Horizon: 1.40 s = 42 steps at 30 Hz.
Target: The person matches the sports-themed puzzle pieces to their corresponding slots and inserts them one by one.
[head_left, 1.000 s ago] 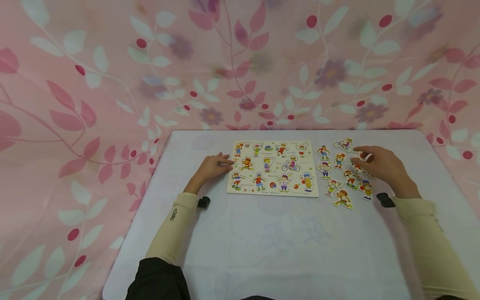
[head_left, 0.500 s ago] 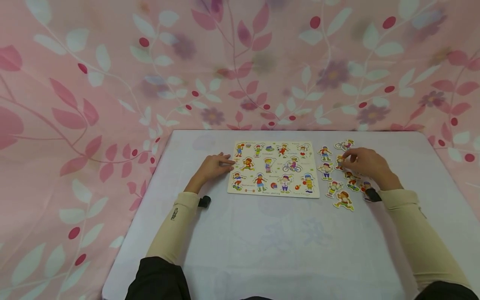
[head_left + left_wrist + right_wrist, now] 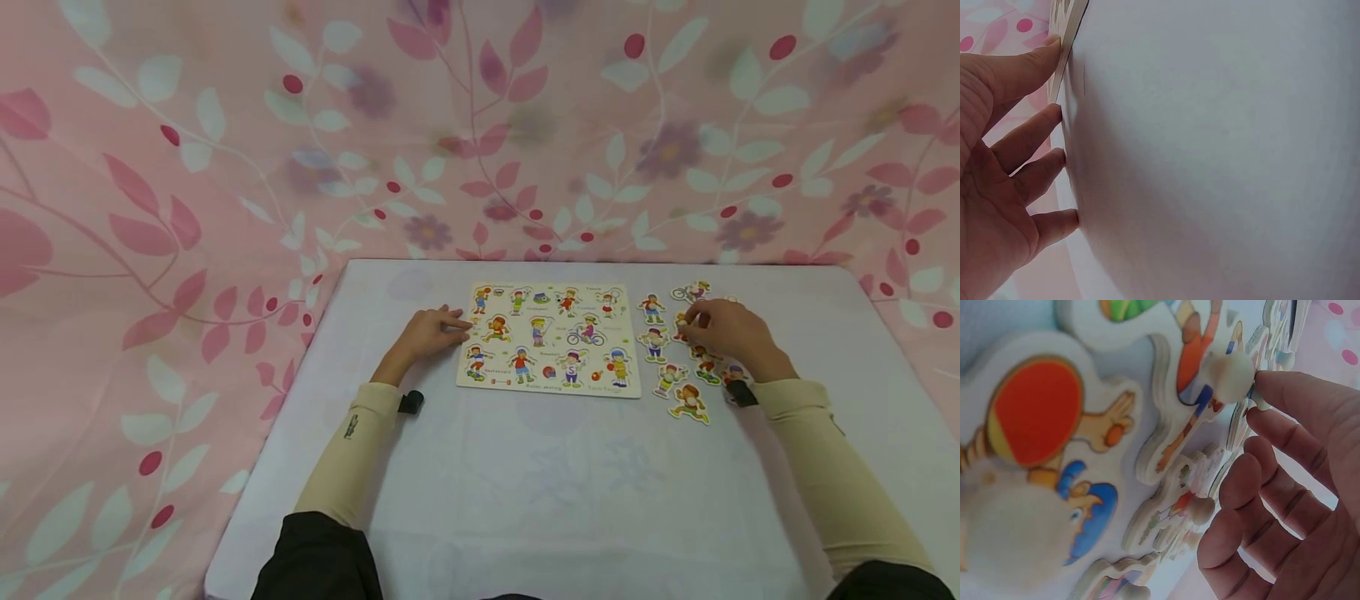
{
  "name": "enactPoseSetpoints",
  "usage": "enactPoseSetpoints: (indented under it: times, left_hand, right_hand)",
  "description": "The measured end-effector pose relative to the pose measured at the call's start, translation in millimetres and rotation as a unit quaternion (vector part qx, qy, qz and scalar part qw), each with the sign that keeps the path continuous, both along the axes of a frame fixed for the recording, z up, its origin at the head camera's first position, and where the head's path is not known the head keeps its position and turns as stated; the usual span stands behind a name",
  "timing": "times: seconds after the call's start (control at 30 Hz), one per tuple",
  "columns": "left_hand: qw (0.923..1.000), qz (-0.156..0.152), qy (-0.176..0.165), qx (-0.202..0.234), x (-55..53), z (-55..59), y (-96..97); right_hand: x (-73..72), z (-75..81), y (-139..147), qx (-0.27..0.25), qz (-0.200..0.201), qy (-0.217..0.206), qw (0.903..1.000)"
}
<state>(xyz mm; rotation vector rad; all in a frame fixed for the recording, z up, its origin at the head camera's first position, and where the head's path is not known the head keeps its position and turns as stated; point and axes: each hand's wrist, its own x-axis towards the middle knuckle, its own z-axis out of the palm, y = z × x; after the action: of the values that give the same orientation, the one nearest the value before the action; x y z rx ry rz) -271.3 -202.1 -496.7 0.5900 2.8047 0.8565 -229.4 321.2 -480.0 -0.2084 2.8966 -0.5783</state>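
On the table lies a cream wooden puzzle board (image 3: 549, 383), printed with children playing sports. My left hand (image 3: 429, 340) rests at its left edge; in the left wrist view the thumb (image 3: 1032, 69) touches the board's side and the other fingertips rest on the table. Right of the board, my right hand (image 3: 735, 329) pinches the small knob of a puzzle piece (image 3: 679, 323) between thumb and index finger, the rest of the fingers loosely bent. That hand hides part of the piece and some neighbours. Round knobs show on the pieces in the right wrist view.
Several loose puzzle pieces surround the right hand, among them a bicycle piece (image 3: 691, 291) at the back and a running figure (image 3: 689, 403) at the front. The white-covered table (image 3: 525, 483) meets a pink floral curtain (image 3: 480, 125) behind.
My right hand has moved left from the far-right pieces to a piece nearer the board and lowered its fingertips onto it. The left hand stays at the board's edge.
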Motion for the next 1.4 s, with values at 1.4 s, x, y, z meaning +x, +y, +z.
enactPoseSetpoints:
  times: [1.4]
  left_hand:
    - [0.9999,0.009,-0.009,0.005,4.7,-4.6,12.5]
  right_hand:
    - [-66.5,19.3,-185.1,-0.073,0.122,0.062,0.9879]
